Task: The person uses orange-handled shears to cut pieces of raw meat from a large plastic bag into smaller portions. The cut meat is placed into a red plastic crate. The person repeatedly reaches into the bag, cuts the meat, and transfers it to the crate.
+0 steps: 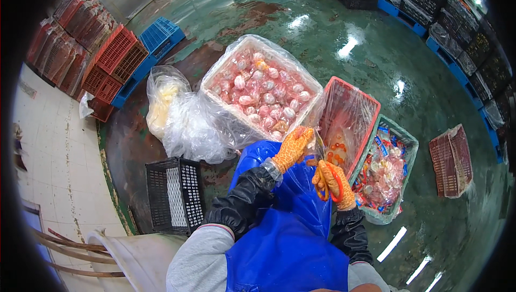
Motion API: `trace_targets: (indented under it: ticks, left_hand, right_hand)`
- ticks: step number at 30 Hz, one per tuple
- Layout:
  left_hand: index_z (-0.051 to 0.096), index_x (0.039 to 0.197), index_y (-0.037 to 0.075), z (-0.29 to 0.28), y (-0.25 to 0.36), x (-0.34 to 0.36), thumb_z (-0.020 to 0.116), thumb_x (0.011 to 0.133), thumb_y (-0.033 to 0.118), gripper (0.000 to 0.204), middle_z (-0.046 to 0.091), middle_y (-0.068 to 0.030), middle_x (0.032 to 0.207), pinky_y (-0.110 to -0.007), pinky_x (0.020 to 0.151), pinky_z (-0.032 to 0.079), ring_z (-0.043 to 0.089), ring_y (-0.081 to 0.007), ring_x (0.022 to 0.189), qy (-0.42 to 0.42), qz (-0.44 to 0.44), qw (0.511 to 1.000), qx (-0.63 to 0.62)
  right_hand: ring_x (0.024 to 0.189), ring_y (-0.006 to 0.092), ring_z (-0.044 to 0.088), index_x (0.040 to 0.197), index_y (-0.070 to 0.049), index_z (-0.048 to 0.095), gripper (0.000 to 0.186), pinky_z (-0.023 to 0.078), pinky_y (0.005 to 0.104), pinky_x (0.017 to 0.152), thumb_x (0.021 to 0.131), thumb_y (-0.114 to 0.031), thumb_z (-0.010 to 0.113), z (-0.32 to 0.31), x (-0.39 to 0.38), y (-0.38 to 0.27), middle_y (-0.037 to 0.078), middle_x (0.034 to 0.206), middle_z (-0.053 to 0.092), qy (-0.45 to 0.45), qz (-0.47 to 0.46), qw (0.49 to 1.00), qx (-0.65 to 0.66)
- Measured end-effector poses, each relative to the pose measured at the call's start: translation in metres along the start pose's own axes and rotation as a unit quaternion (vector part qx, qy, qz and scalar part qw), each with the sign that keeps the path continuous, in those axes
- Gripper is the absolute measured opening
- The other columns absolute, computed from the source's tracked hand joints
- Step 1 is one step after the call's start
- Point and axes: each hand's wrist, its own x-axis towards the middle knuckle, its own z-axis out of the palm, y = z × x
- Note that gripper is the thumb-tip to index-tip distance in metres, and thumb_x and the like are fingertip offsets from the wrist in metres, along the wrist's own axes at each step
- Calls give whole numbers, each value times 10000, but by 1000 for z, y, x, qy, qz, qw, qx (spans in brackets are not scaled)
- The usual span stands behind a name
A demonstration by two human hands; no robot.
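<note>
My left hand [293, 150], in an orange patterned glove, is closed with its fingertips pinched together. What it pinches is too small and blurred to name; it may be clear plastic. My gloved right hand [332, 182] grips scissors [338, 185] by their red-orange loop handles, blades pointing up toward the left fingertips. Both hands are over my blue apron [279, 238], beside a red crate [371, 104] lined with clear film. Several round orange balls, like egg yolks [337, 155], lie in its near end. Ahead, a plastic-lined white crate [215, 71] holds many film-wrapped, egg-shaped pieces [269, 98].
Right of the red crate, a green basket [411, 147] holds red, blue and clear wrappers. Clear plastic bags [193, 125] and a black crate [153, 195] are at left. Stacked crates [115, 50] line both sides. A red crate [450, 160] stands on the wet green floor [317, 39].
</note>
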Motion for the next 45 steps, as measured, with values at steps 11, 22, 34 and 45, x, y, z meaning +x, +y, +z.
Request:
trace_targets:
  ticks: [11, 22, 34, 45]
  left_hand:
    - [499, 1089, 82, 16, -20, 30, 521, 860, 442, 427, 577, -84, 843, -256, 524, 459, 566, -139, 649, -17, -3, 995, -94]
    - [382, 1280, 46, -44, -1, 81, 594, 736, 405, 686, 415, -196, 1267, -462, 996, 258, 350, -362, 1196, 220, 283, 726, 586]
    - [577, 889, 44, -57, -20, 117, 554, 848, 172, 136, 600, -82, 857, -351, 717, 497, 601, -233, 836, 108, 84, 983, -126]
    - [543, 998, -9, -13, -9, 9, 571, 834, 110, 205, 609, -127, 930, -389, 774, 500, 607, -265, 862, 52, 131, 930, -339]
  right_hand:
    - [562, 121, 503, 1072, 11, 542, 444, 431, 230, 506, 905, -385, 428, -46, 28, 38, 67, 735, 561, 8, -68, 963, 262]
    - [765, 193, 570, 1143, -12, 430, 429, 476, 301, 700, 754, -28, 609, -96, 6, 111, 121, 872, 576, 225, -86, 883, 403]
    - [587, 124, 523, 1243, -86, 450, 404, 435, 229, 536, 865, -174, 559, -51, 44, 60, 41, 738, 571, 326, -256, 870, -266]
    - [715, 121, 526, 1256, -41, 439, 499, 435, 282, 615, 833, -251, 598, 0, 75, 33, 55, 846, 594, 294, -285, 876, -255]
